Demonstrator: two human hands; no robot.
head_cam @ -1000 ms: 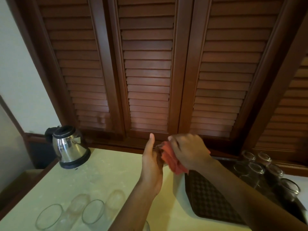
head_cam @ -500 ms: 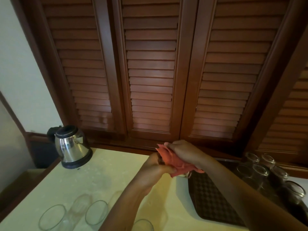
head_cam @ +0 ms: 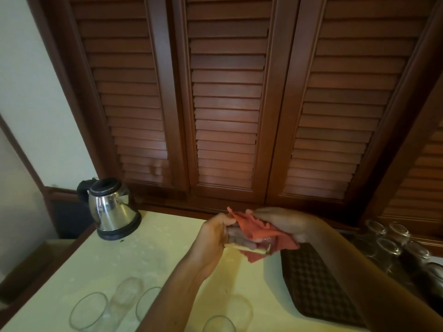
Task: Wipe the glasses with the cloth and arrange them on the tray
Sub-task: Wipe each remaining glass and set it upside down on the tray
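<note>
While my left hand is gripping a clear drinking glass on its side above the pale counter, my right hand is pinching the crumpled red cloth over it; the dark textured tray is lying just right, upturned wiped glasses standing on its far end.

Both forearms rise from the bottom edge, the left from about 6 o'clock, the right from 4 o'clock, and meet mid-frame. The left hand curls its fingers round a glass (seen through its wall). The right hand, at 3 o'clock of the left, grips a red cloth against it.
</note>
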